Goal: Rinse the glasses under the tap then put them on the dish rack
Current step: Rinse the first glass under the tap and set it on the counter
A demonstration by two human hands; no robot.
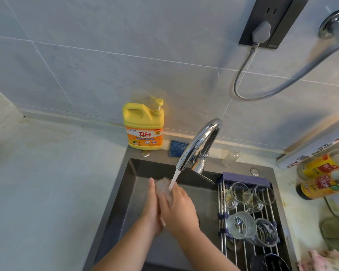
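Note:
A clear glass (163, 186) is held between both hands over the dark sink (125, 192), under the water running from the chrome tap (199, 142). My left hand (152, 210) lies against the glass's left side with its fingers fairly straight. My right hand (179, 207) wraps over the glass from the right, hiding most of it. The dish rack (249, 251) spans the sink's right part and carries several clear glasses (242, 223), some lying on their sides.
A yellow detergent bottle (143, 126) and a blue sponge (179, 148) stand behind the sink. A small clear bottle (231, 158) lies near the tap. Sauce bottles (321, 178) lie on the counter at right. A grey cable (262, 94) hangs from the wall socket.

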